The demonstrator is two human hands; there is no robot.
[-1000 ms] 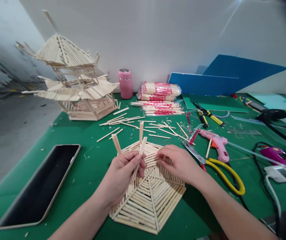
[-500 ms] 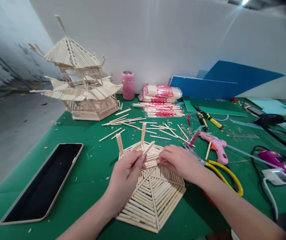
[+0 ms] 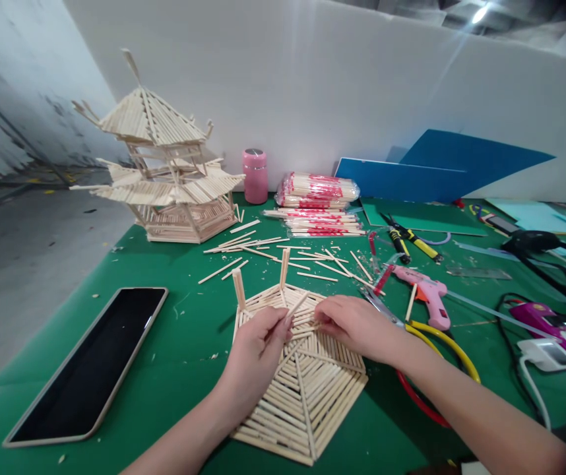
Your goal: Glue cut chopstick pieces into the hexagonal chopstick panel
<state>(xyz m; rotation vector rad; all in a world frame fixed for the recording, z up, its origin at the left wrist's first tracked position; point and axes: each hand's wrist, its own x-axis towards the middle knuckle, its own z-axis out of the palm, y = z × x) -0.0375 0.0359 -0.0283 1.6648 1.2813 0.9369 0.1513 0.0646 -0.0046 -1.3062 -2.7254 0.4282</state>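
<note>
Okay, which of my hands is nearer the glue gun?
Your right hand, over the panel's right side, left of the glue gun. Your left hand is farther off, over the panel's left side, pinching a stick.

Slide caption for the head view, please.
Left hand holding a pale stick over a polygonal stick panel, right hand alongside; tiered stick pagoda beyond.

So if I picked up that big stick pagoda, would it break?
The stick pagoda might: its thin roof spikes poke out and could snap if bumped. It'd probably feel light for its size, with big open gaps between its roofs. Its wide, flat base looks steady, so a gentle push would more likely slide it than tip it.
</note>
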